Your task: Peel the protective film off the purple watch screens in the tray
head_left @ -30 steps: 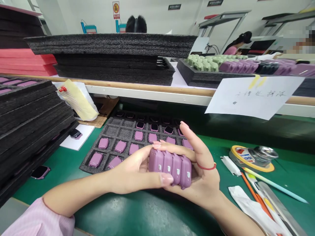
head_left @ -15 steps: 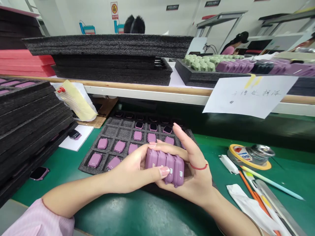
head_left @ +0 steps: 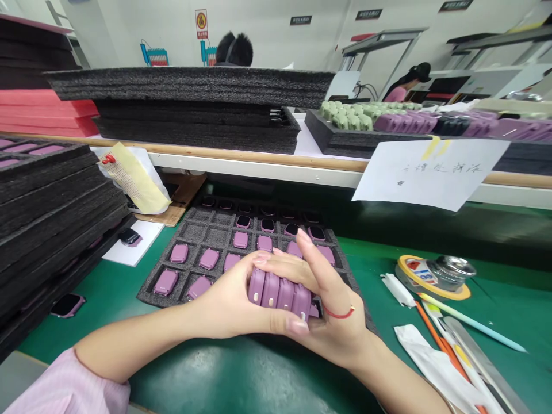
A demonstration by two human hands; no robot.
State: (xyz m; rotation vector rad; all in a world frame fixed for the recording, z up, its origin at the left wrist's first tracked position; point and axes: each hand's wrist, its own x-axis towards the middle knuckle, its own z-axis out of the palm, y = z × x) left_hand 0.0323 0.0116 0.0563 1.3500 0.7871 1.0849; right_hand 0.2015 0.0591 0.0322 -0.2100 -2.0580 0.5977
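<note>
A row of several purple watch bodies (head_left: pixel 279 294) stands on edge, clamped between both my hands. My left hand (head_left: pixel 224 302) wraps them from the left, its thumb lying along their front. My right hand (head_left: pixel 330 313) cups them from below and the right, forefinger raised, a red thread round one finger. Both hands hover just above the near edge of a black foam tray (head_left: pixel 196 229) whose pockets hold more purple watch bodies, some lying face down, some showing dark screens.
Stacks of black foam trays (head_left: pixel 52 207) rise at the left and on the shelf (head_left: pixel 259 158) behind. A paper note (head_left: pixel 426 172) hangs from the shelf. Tape roll, metal tin (head_left: pixel 452 267), pens and wrappers lie at the right. A loose watch (head_left: pixel 69 305) rests at the left.
Both hands have drifted slightly left and down toward the tray with the watch bodies. The left thumb has slid further right along their front.
</note>
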